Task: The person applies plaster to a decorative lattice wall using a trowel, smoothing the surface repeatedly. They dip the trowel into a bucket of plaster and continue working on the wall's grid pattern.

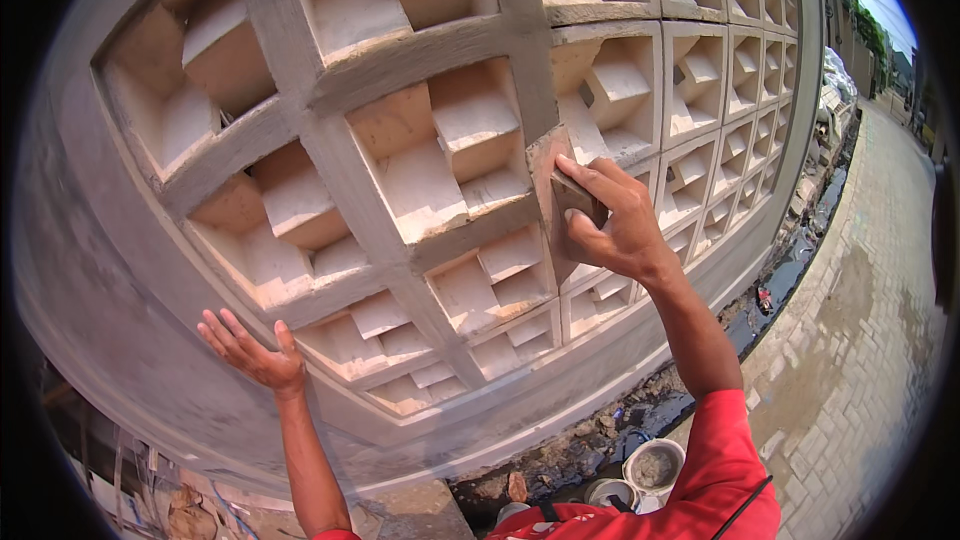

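My right hand (615,215) is closed round the handle of a plastering float (548,165). The float's flat, worn board stands upright against a joint strip between the pale breeze blocks (480,125) of the wall. Lower down on the left, my left hand (258,352) is held up with its fingers spread and nothing in it. It is beside the smooth grey plastered border (200,270) of the block panel; whether it touches the wall I cannot tell. Grey mortar covers the joints round the nearer blocks, while joints farther right look paler and thinner.
Two buckets stand below my right arm, one a round bucket (655,465) with grey mix inside. A gutter with dark water (785,275) and rubble runs along the wall's foot. Beyond it lies a paved lane (850,370). Scrap and debris (190,510) lie at the lower left.
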Motion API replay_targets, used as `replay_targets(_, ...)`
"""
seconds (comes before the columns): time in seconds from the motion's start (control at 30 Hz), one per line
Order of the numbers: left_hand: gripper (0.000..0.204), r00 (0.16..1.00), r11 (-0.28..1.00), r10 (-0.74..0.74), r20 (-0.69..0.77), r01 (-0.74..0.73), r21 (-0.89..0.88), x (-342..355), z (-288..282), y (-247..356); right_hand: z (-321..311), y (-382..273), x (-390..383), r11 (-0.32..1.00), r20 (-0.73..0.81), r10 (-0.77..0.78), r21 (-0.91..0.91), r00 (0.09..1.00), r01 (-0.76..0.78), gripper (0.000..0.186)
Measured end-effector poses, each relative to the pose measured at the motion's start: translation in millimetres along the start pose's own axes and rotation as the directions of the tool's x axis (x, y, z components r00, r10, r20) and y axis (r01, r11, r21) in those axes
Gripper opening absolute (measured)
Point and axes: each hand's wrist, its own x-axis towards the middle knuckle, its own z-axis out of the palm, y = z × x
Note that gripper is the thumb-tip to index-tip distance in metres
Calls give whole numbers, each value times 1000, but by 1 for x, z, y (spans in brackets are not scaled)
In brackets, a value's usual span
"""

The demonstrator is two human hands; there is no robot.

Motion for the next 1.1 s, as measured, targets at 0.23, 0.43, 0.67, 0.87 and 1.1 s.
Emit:
replay_targets(0.23,74,1000,1000,4,-6,-4,-12,1,0,2,40,-7,9,938,-94,-47,-348,995,11,63)
replay_targets(0.43,74,1000,1000,-21,2,21,-15,-5,3,-1,55,-1,-36,926,4,10,-377,1000,-8,63)
replay_targets(0.67,75,1000,1000,-4,-11,4,-9,1,0,0,16,-15,21,905,-143,-15,-423,990,-47,60)
replay_targets(0.87,74,1000,999,-30,-2,30,-24,-2,2,1,47,8,-34,867,-4,92,-491,996,-82,61)
replay_targets(1.1,74,999,999,-35,-14,35,-24,0,-1,1,10,-20,-2,895,-52,60,-440,997,-77,56)
